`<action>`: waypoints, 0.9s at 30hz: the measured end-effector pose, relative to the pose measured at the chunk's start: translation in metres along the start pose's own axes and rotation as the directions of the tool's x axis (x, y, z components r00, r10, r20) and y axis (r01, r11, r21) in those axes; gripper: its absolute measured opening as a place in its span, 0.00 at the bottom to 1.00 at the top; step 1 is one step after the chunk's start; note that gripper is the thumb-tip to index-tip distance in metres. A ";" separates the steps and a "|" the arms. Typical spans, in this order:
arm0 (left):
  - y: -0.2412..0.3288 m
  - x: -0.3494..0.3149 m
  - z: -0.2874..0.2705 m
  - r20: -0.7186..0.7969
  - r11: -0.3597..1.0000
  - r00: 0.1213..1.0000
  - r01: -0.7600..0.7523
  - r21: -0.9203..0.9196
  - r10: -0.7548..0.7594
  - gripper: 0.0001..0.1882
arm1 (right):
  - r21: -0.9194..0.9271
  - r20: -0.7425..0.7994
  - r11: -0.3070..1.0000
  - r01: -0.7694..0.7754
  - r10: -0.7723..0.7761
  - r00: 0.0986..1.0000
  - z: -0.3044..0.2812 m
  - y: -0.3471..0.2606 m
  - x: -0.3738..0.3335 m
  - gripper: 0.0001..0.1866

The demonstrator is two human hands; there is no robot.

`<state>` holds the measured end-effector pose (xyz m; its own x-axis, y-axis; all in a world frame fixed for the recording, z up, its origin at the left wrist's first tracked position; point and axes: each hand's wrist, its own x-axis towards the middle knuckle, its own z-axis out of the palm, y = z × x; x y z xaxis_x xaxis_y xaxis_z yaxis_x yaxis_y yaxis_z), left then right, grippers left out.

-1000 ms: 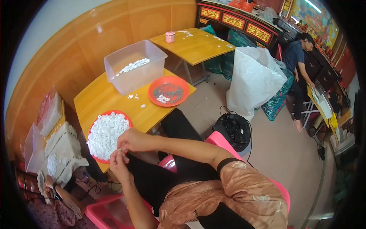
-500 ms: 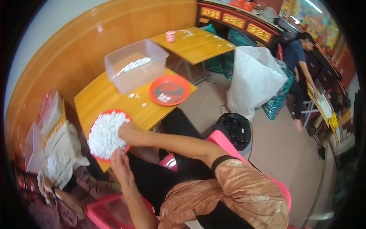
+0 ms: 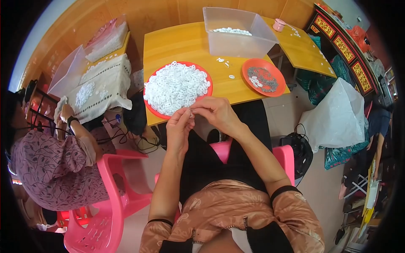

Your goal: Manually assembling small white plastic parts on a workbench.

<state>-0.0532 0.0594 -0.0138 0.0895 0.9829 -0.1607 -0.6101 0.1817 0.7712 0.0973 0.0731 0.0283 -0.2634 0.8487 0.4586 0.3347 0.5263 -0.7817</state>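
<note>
Piece [image 3: 191, 114] — tiny, mostly hidden — between pinched fingers [image 3: 202, 111] of left hand [image 3: 179, 128] and right hand [image 3: 220, 114], near red tray [image 3: 209, 89].

Piece [image 3: 191, 115] between hands [image 3: 179, 128] [image 3: 218, 114] mostly hidden, too small to tell. Left co-worker [image 3: 59, 170] partly cut off.

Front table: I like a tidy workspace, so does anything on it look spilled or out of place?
Slightly: a few loose white pieces lie on the bare tabletop between the red tray and orange dish, outside any container.
</note>
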 end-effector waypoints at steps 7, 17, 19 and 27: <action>-0.002 -0.003 0.003 0.041 0.999 0.999 -0.025 0.026 0.024 0.09 | 0.100 -0.084 0.989 -0.107 0.115 0.990 0.004 0.000 -0.009 0.05; 0.000 -0.004 0.004 0.053 0.986 0.995 -0.092 0.138 0.086 0.11 | 0.518 0.041 0.787 -0.337 0.370 0.928 0.010 0.008 -0.024 0.06; -0.001 -0.003 0.004 0.062 0.976 0.993 -0.114 0.185 0.104 0.11 | 0.515 0.036 0.789 -0.336 0.371 0.928 0.011 0.010 -0.025 0.06; 0.000 -0.003 0.006 0.046 0.971 0.993 -0.119 0.205 0.112 0.10 | 0.555 0.041 0.758 -0.344 0.388 0.921 0.014 0.010 -0.025 0.06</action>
<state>-0.0492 0.0562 -0.0094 0.0562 0.9974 -0.0447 -0.4419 0.0650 0.8947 0.0949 0.0558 0.0034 -0.1498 0.9835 0.1011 -0.1574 0.0773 -0.9845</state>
